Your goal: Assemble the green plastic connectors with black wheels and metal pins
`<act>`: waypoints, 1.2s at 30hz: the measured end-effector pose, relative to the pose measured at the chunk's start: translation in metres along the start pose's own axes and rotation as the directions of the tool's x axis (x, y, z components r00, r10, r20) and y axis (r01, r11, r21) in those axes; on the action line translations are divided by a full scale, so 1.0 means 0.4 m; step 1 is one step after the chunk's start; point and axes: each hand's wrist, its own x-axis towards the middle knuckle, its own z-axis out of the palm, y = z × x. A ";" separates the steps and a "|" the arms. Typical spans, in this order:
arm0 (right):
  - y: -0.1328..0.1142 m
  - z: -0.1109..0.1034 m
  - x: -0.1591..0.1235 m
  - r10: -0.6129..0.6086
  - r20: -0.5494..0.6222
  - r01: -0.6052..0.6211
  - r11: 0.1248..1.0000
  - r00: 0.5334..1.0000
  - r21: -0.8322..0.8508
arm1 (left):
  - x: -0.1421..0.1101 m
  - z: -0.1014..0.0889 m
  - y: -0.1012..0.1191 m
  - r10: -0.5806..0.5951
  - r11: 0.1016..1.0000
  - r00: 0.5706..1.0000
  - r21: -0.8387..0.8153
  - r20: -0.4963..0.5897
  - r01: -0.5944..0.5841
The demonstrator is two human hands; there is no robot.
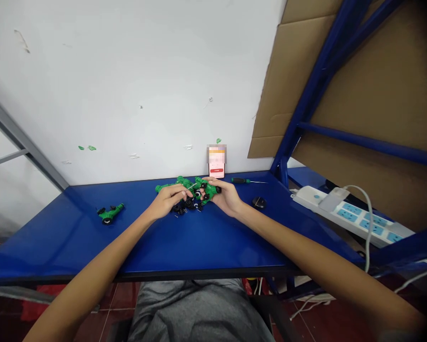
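Observation:
My right hand [229,195] is closed round a green toy vehicle [209,191] with black wheels, held just above the table. My left hand [169,199] pinches a thin metal rod [192,186], which points toward that toy; its other end is hidden by the fingers. Behind and between the hands lie more green toy parts [182,181]. Small black parts [188,205] are heaped under the hands, with a few tiny screw-like pieces [177,216] at the near side.
Another green toy vehicle [110,213] lies at the left of the blue table [156,251]. At the back right are a screwdriver [240,180] and a round black object [259,203]. A phone [217,166] leans on the wall. A white power strip [349,213] sits farther right.

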 end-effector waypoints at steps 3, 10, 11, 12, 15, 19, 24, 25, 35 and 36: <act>0.006 -0.001 0.001 -0.033 -0.008 0.033 0.999 0.999 -0.018 | -0.003 0.024 0.000 0.068 0.989 0.996 0.133 -0.064 -0.059; 0.006 0.005 -0.001 -0.049 -0.013 0.047 0.996 0.999 -0.082 | -0.014 0.021 0.002 0.128 0.965 0.976 0.249 -0.179 -0.081; 0.006 0.006 -0.002 -0.047 -0.007 0.046 0.995 0.999 -0.092 | -0.014 0.020 0.002 0.144 0.957 0.973 0.274 -0.180 -0.091; 0.007 0.007 -0.003 -0.045 -0.003 0.045 0.994 0.999 -0.102 | -0.013 0.020 0.002 0.158 0.950 0.971 0.296 -0.177 -0.101; 0.009 0.009 -0.004 -0.041 -0.006 0.040 0.990 0.999 -0.137 | -0.013 0.021 0.002 0.192 0.931 0.968 0.341 -0.160 -0.128; 0.011 0.011 -0.004 -0.055 -0.043 0.048 0.989 0.998 -0.140 | -0.015 0.019 0.004 0.279 0.902 0.938 0.392 -0.208 -0.181; 0.007 0.011 -0.008 -0.032 -0.043 0.023 0.983 0.999 -0.183 | -0.018 0.013 0.001 0.352 0.838 0.929 0.481 -0.118 -0.257; 0.005 0.012 -0.009 -0.023 -0.035 0.016 0.982 0.999 -0.190 | -0.018 0.013 0.000 0.364 0.819 0.927 0.507 -0.095 -0.270; 0.006 0.015 -0.009 -0.019 -0.042 0.011 0.983 0.999 -0.184 | -0.022 0.014 -0.004 0.387 0.789 0.915 0.555 -0.113 -0.264; 0.007 0.013 -0.009 -0.012 -0.040 0.004 0.981 0.999 -0.193 | -0.022 0.014 -0.005 0.377 0.787 0.920 0.562 -0.110 -0.255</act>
